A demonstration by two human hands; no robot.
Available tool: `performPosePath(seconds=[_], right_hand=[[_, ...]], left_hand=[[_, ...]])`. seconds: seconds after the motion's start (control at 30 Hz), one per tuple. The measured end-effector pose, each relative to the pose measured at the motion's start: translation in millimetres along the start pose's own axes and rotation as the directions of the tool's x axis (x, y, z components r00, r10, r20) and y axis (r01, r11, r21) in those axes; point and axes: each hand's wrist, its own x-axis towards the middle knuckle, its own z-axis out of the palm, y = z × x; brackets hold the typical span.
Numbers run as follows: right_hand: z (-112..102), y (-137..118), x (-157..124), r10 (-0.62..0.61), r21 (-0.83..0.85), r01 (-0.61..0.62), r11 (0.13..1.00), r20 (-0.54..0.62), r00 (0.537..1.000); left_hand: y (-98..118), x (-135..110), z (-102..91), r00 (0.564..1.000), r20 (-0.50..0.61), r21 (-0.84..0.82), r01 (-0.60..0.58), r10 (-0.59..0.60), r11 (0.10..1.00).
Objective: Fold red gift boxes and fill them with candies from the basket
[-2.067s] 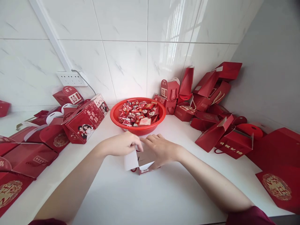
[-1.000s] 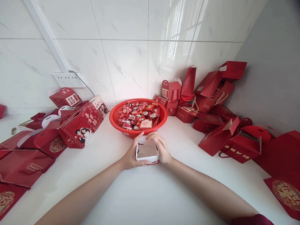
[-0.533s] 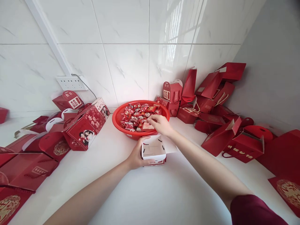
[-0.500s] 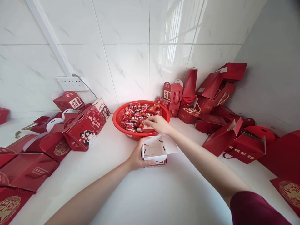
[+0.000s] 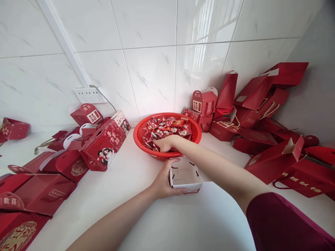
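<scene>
My left hand [image 5: 166, 181] is closed on the left side of a small gift box [image 5: 185, 179], thumb along its near wall and fingers at the far side. The box stands upright on the white tabletop with its top open, showing a white inside with dark slots. Behind it is a red plastic basket [image 5: 199, 134] full of small wrapped candies [image 5: 171, 128]. My right hand [image 5: 166, 143] reaches over the basket's near rim, its fingers down among the candies. Those fingertips are hidden, so whether they pinch a candy does not show.
At left, several red gift boxes [image 5: 98, 153] crowd the table. More boxes and bags [image 5: 251, 115] are piled at right against the wall. A power strip [image 5: 90, 95] with a grey cable is on the tiled wall.
My right hand has dipped lower and to the left in the basket, into the candies. My left hand keeps its hold on the box. The whole view has shifted slightly.
</scene>
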Motion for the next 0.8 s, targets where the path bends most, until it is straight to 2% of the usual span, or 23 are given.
performPosePath(seconds=[0.13,0.27,0.37,0.5,0.6,0.7,0.8], right_hand=[[1.3,-1.6,9.0,0.112,0.009,-0.113,0.994,0.109,0.988],[4.6,-5.1,16.3,0.17,0.022,-0.174,0.985,0.126,0.977],[4.1,-2.2,13.5,0.153,0.061,-0.162,0.985,0.133,0.979],[-5.2,8.8,1.7,0.058,0.145,-0.077,0.986,0.132,0.99],[-13.7,18.2,-10.6,-0.029,0.223,0.019,0.975,0.044,0.999],[-17.3,27.2,-28.1,-0.091,0.301,0.121,0.946,-0.11,0.99],[-13.2,36.6,-50.6,-0.101,0.482,0.238,0.843,-0.292,0.951]], left_hand=[[0.6,0.7,0.7,1.0,-0.005,-0.002,-0.014,0.014,1.0],[1.2,1.1,0.1,1.0,0.005,0.008,-0.021,0.021,1.0],[1.0,1.5,0.1,1.0,0.001,0.017,-0.016,0.016,1.0],[-1.5,1.1,1.2,1.0,0.01,-0.004,-0.02,0.02,1.0],[-3.7,0.3,2.2,1.0,0.009,-0.044,-0.017,0.017,0.999],[-5.5,-0.2,2.9,1.0,0.008,-0.084,-0.01,0.011,0.996],[-7.2,-0.3,3.5,1.0,0.005,-0.103,-0.01,0.01,0.995]])
